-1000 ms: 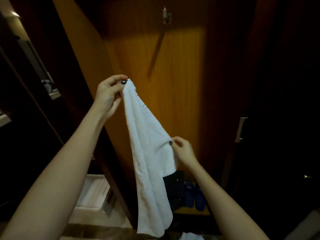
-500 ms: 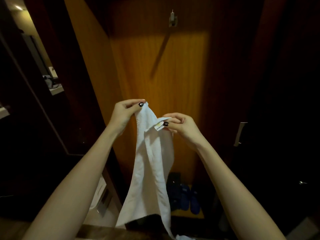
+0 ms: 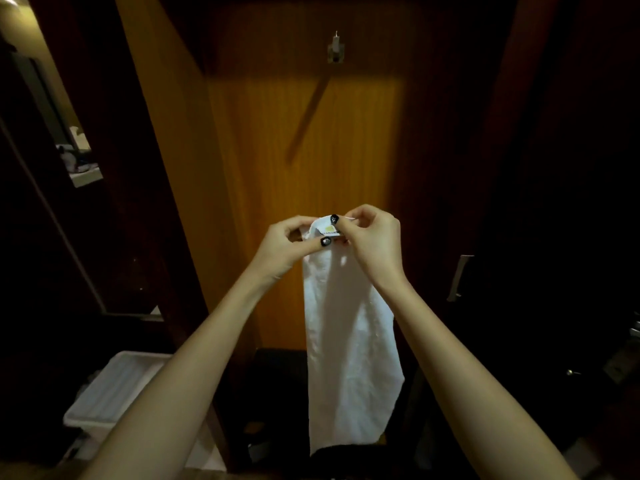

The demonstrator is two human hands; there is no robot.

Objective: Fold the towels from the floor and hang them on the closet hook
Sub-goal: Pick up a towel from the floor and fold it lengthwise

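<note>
A white towel (image 3: 349, 344) hangs down in a long narrow fold in front of me, its lower end near the floor. My left hand (image 3: 287, 245) and my right hand (image 3: 372, 240) are side by side, both pinching the towel's top corners, where a small label shows between the fingers. The metal closet hook (image 3: 336, 50) is fixed high on the lit wooden back panel (image 3: 277, 168), well above my hands and apart from the towel.
An open wooden closet door (image 3: 162, 150) stands at the left. A white plastic bin (image 3: 114, 389) sits on the floor at lower left. A dark door with a metal handle (image 3: 459, 277) is at the right. Dark items lie on the closet floor.
My right hand rose from the towel's lower edge up to my left hand, bringing the corners together. The towel now hangs doubled and narrower.
</note>
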